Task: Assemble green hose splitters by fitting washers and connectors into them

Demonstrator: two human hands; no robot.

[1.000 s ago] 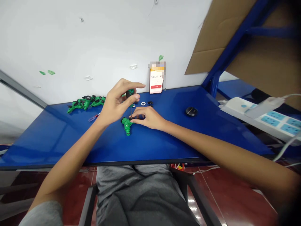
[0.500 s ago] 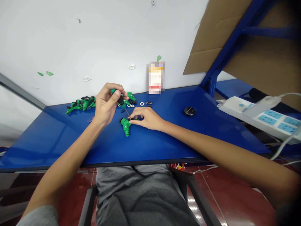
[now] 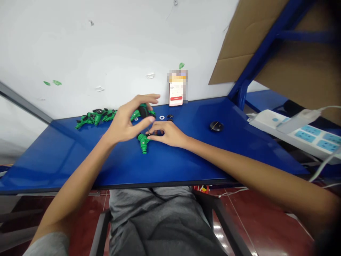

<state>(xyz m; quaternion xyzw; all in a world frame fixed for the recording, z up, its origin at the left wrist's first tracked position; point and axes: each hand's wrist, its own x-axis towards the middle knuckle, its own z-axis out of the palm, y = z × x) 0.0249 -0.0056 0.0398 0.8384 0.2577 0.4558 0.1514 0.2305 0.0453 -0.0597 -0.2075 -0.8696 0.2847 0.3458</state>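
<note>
My left hand (image 3: 125,121) grips a small screwdriver with a dark green handle (image 3: 143,111), its thin shaft pointing down to the black part of a green plastic hose fitting (image 3: 143,143). That fitting lies on the blue table, and my right hand (image 3: 167,134) holds it, fingertips on the black part (image 3: 156,134). The screwdriver tip sits at that black part, partly hidden by my fingers. Another green fitting (image 3: 135,115) lies just behind my left hand, mostly hidden.
The blue tabletop (image 3: 186,160) ends at a white wall. A heap of green fittings (image 3: 96,116) sits at the back left, with a white washer (image 3: 162,117), small black parts (image 3: 169,117) and a black round object (image 3: 216,126) to the right. A phone (image 3: 176,95) leans on the wall. A power strip (image 3: 293,133) lies at right.
My left hand has swung back to the right, its fingers spreading around the screwdriver handle instead of pinching it. My right hand stays on the fitting.
</note>
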